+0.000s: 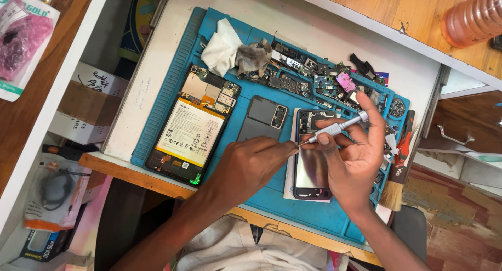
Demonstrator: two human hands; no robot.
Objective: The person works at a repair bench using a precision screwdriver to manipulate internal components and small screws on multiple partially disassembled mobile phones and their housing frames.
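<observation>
White pull-out bench shelf (157, 88) carries a blue ribbed silicone repair mat (172, 77), wooden counter above and at left. On the mat's left side lies an opened dark tablet with a big silver-white battery (191, 131); a grey phone back cover with camera cutout (264, 122) sits mid-mat; crumpled white and grey cloths (232, 50) lie at the mat's top-left; a pile of small circuit boards and loose parts (319, 77) fills the top edge trays; a wooden-handled brush (397, 182) rests along the right edge

Right hand (353, 164) hovers over an opened black phone with bare shiny inner plate (312, 161), near the mat's bottom-right, fingers pinched round a slim silver precision screwdriver (334, 128), index finger capping its rear end, tip angled down-left. Left hand (251, 164) comes in from the bottom edge, wrist bent, fingertips pressed together at the driver tip, pinching something too small to make out

Risk: the driver tip could slip off and scratch the plate or jab the left fingertips, since they sit right at the point; a tiny screw could drop into the mat's clutter if the pinch loosens
</observation>
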